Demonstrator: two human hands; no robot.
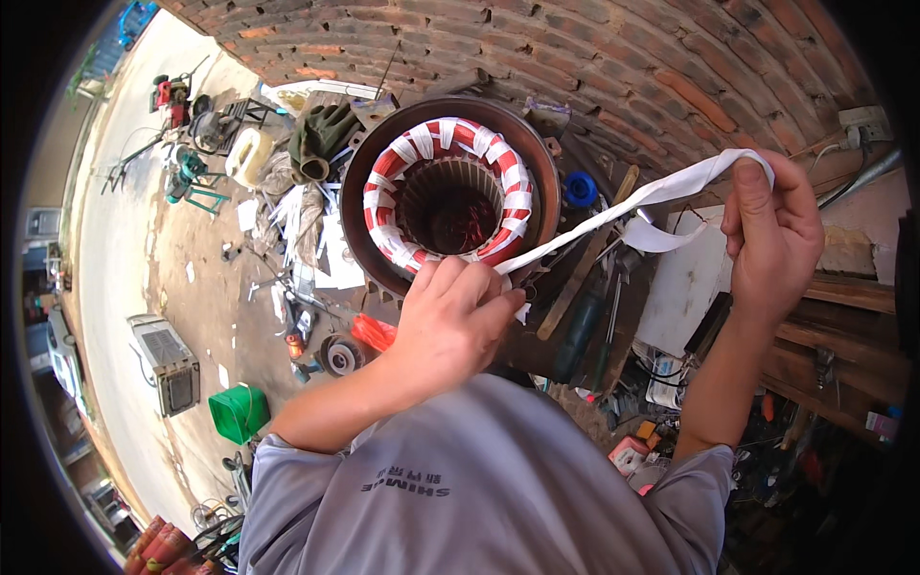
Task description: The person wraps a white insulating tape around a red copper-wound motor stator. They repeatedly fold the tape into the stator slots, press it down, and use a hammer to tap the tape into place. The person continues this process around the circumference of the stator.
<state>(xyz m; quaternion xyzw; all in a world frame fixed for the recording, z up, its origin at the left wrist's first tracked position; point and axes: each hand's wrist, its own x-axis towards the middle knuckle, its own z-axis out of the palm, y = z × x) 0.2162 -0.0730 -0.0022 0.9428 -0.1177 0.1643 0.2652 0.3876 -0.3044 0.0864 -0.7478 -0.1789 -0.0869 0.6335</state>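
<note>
A motor stator stands in front of me, its round brown metal housing [547, 177] open at the top. Inside it sits a ring of red winding [380, 189], bound at intervals with white tape. My left hand [450, 321] is closed over the near edge of the ring, with its fingertips hidden. From beside those fingers a strip of white tape [685, 184] runs taut up to the right. My right hand [774, 225] pinches the strip between thumb and fingers, raised well away from the stator. A loose curl of tape hangs below it.
A brick wall [613, 57] rises behind the stator. Right of it lie a blue ring-shaped thing [580, 189], a wooden stick [586, 273] and a dark green bottle [577, 335]. Red plastic [374, 333] and a round metal part [341, 355] lie left; a green bucket [239, 414] stands farther out.
</note>
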